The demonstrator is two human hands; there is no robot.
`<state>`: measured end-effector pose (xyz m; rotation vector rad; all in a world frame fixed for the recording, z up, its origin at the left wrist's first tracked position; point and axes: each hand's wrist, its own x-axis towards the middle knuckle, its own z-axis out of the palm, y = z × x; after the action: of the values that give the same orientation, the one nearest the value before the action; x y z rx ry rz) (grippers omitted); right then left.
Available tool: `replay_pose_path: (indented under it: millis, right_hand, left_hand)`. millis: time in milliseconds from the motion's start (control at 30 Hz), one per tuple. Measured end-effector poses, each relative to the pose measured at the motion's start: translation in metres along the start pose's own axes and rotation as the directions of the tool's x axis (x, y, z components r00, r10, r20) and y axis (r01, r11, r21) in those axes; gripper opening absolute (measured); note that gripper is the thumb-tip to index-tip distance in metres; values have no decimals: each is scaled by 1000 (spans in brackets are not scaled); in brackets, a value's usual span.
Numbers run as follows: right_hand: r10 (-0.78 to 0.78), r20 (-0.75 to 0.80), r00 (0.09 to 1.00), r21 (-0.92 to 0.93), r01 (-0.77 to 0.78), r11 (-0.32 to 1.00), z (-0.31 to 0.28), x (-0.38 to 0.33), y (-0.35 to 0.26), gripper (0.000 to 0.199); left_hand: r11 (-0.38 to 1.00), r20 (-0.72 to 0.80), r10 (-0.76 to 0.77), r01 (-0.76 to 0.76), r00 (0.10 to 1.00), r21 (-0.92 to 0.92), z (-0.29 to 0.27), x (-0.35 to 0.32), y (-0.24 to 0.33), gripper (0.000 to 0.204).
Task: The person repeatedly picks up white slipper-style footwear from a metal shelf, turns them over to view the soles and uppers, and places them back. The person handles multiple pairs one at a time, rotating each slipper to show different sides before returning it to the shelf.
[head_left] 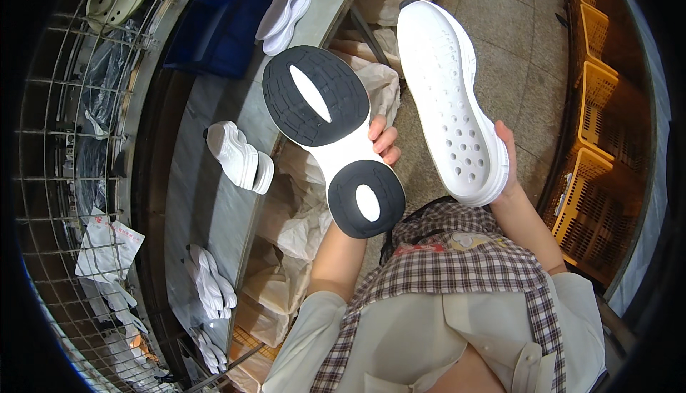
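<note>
My left hand (384,141) is wrapped around the waist of a white shoe sole (334,151), and its fingers curl over the right edge. This sole's underside faces me, with black tread pads at both ends, each with a white oval in it. In my right hand (506,166), gripped at the heel, is a second white shoe sole (444,100). Its inner side is turned up, showing rows of round hollows, and a dark tip shows at the far toe. The two soles are held apart in the air. Most of my left palm is hidden behind its sole.
Pairs of white soles (239,157) lie on the grey bench (214,229) at left, beside a blue bin (221,25). Wire mesh (64,178) stands farther left. Lined crates (282,250) sit below the bench. Yellow crates (582,193) line the right side of the floor (514,28).
</note>
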<state>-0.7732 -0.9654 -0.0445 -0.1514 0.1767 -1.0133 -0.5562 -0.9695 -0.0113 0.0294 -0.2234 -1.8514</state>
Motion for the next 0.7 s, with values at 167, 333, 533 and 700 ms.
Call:
replay_pose_path:
  millis: [167, 333, 533, 700]
  right_hand:
    - [23, 5, 1000, 2, -23, 1000, -1, 1, 2, 69]
    - [49, -3, 999, 27, -49, 998, -7, 1, 3, 71]
    - [96, -109, 989, -94, -106, 990, 6, 1, -3, 67]
    - [-158, 223, 962, -965, 241, 105, 12, 11, -1, 56]
  left_hand:
    - [1000, 0, -1, 1, 1000, -19, -1, 0, 0, 62]
    - [994, -51, -10, 4, 999, -108, -14, -2, 5, 32]
    - [988, 34, -23, 18, 999, 151, -32, 15, -3, 58]
    - [883, -133, -64, 118, 989, 454, -29, 36, -26, 57]
